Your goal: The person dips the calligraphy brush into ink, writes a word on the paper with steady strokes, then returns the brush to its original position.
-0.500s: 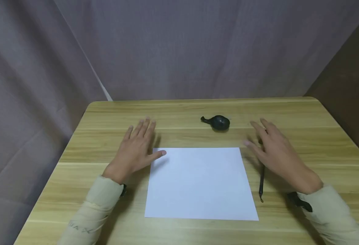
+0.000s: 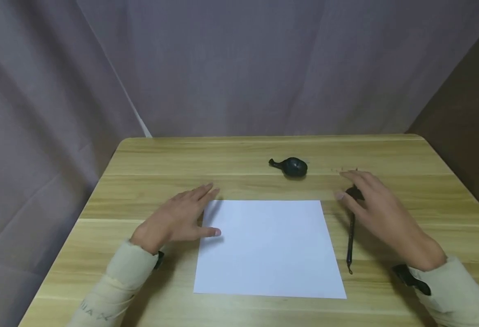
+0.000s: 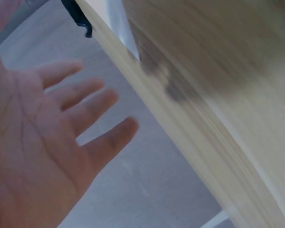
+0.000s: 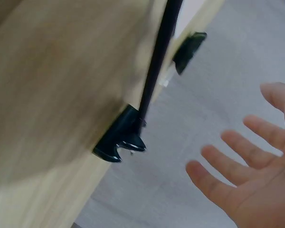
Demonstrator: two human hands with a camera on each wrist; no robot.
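Observation:
Over the left edge of a white sheet of paper (image 2: 272,254), my left hand (image 2: 178,222) is spread with its thumb above the sheet. Its palm and straight fingers (image 3: 109,140) hold nothing in the left wrist view. My right hand (image 2: 380,213) hovers, fingers extended, over a slim black calligraphy brush (image 2: 350,240) with a small loop at its near end. The brush lies on a notched black brush rest (image 2: 354,192), partly hidden by that hand; the right wrist view shows the rest (image 4: 116,137) apart from the fingers.
A glossy black round-bodied object (image 2: 294,168) with a narrow neck lies behind the paper, neck to the left. All of this is on a wooden table (image 2: 239,181). A grey curtain (image 2: 239,68) hangs behind and to the left; a dark brown surface (image 2: 472,118) stands at the right.
My left hand has drawn back toward me, its fingers turning more to the right. My right hand has shifted slightly back and right. The paper, brush and round black object stay in place.

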